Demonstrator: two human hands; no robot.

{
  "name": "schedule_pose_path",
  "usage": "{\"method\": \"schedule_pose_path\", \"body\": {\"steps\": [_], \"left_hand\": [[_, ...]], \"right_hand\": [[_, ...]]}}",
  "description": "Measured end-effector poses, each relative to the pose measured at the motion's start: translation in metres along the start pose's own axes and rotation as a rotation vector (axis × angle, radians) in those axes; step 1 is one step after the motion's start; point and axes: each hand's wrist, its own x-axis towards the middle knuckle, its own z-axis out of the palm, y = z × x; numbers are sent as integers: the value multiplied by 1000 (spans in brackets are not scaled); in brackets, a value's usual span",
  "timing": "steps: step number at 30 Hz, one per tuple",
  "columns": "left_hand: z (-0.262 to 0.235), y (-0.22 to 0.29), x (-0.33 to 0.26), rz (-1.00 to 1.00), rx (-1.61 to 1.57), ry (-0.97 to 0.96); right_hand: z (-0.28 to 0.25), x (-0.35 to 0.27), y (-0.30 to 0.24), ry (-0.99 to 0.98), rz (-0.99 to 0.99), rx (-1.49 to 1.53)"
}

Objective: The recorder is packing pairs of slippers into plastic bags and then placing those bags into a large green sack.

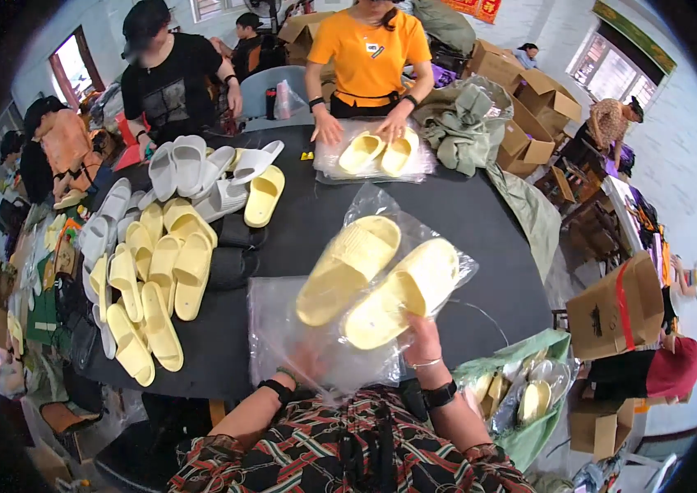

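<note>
Yellow slippers [402,296], two in one bag [371,204], right hand [423,340]

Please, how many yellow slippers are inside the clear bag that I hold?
2: left slipper, and right slipper beside it, by your right hand. No third shows through the clear bag.

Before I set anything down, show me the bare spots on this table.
The black table is bare right of the bagged slippers, toward the draped cloth, and between that pair and the slipper pile. Crowded: the left under the pile, and the near edge under clear plastic.
</note>
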Motion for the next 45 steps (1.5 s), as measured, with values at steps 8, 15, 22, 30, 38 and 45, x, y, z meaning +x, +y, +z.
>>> {"method": "schedule_pose_path", "body": {"steps": [8,15,22,30,38,45], "left_hand": [[-14,-13,-20,-41,-17,-88],[7,-30,-16,-330,-493,51],[-13,-17,-9,-50,-165,1],[-13,-30,-9,-2,-149,43],[15,-61,-49,-625,-528,147],[-22,-91,-49,-702,-857,119]], "right_hand": [[-73,-15,99,-544,917,-829],[-58,66,36,-8,245,-1215],[-122,126,52,294,-137,-1594],[-114,116,50,118,-17,-1549],[-88,20,54,58,493,-816],[-88,-23,71,-102,510,-973]]}}
